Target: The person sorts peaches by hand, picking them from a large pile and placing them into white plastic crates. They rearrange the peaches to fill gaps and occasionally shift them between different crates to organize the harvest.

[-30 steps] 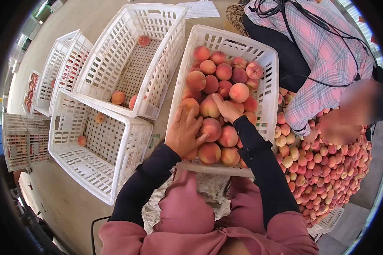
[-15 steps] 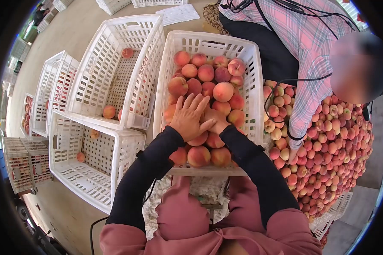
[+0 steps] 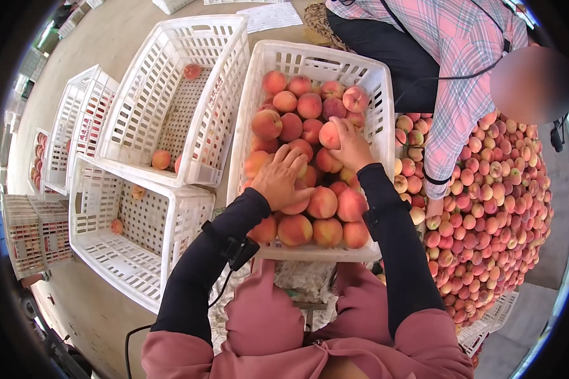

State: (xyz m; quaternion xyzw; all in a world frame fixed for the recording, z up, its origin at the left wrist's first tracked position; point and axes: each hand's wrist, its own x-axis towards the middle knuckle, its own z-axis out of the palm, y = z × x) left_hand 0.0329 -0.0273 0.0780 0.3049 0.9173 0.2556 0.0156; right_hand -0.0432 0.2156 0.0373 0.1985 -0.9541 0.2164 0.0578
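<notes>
Peaches (image 3: 294,230) fill the white slatted crate (image 3: 316,60) almost to its rim. The right hand (image 3: 354,150) curls its fingers round one peach (image 3: 329,135) mid-heap, and the left hand (image 3: 278,180) lies flat on fruit nearer the body, fingers slightly spread. The peach looks light, soft-skinned and easily bruised, so it is best cupped round its sides, not pinched. Alongside, the upper crate (image 3: 145,88) and lower crate (image 3: 126,252) hold only a few peaches.

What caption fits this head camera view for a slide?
Head view: left hand flat on red-yellow peaches filling a white slotted plastic crate, right hand cupping one round peach.
</notes>
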